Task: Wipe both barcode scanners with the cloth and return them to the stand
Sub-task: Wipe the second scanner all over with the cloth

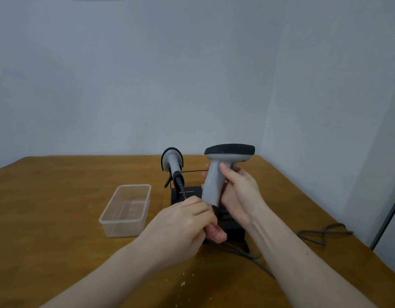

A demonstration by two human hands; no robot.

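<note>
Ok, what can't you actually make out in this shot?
Head view only:
- Cloth: mostly buried in the left hand; only a pink end shows.
- Held scanner: its handle base is hidden behind that hand.
- Stand: largely covered by both hands.
- Grey cable: its ends aren't traceable.

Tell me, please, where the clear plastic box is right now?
In the head view, the clear plastic box sits on the wooden table, left of the black stand and the left hand.
</note>
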